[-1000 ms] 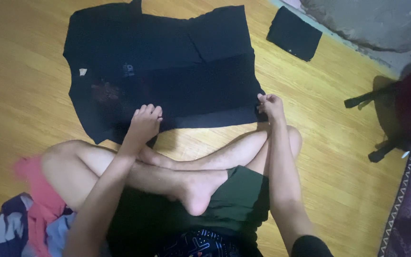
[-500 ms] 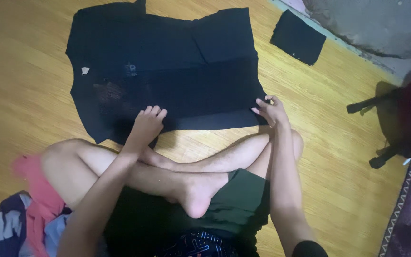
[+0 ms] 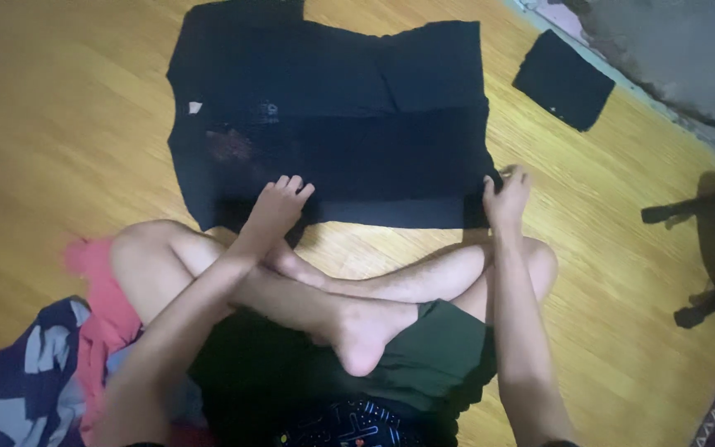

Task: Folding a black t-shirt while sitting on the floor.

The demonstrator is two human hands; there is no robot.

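- Black matt cloth T-shirt [image 3: 333,124]: soft knit, flat w/ slight creases, no sheen.
- Yellow wood-plank floor [image 3: 68,124] under shirt: smooth, semi-gloss, fine grain.
- Small black folded cloth square [image 3: 563,80], right of shirt: matt.
- Red/navy patterned cloth pile [image 3: 59,364], near side of shirt, left: crumpled, matt.

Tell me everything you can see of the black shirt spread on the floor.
The black shirt lies flat on the yellow wood floor, soft knit by its look, with one side folded inward so a darker band crosses it. A small pale tag shows near its left edge. The left hand presses its near edge; the right hand touches its near right corner.
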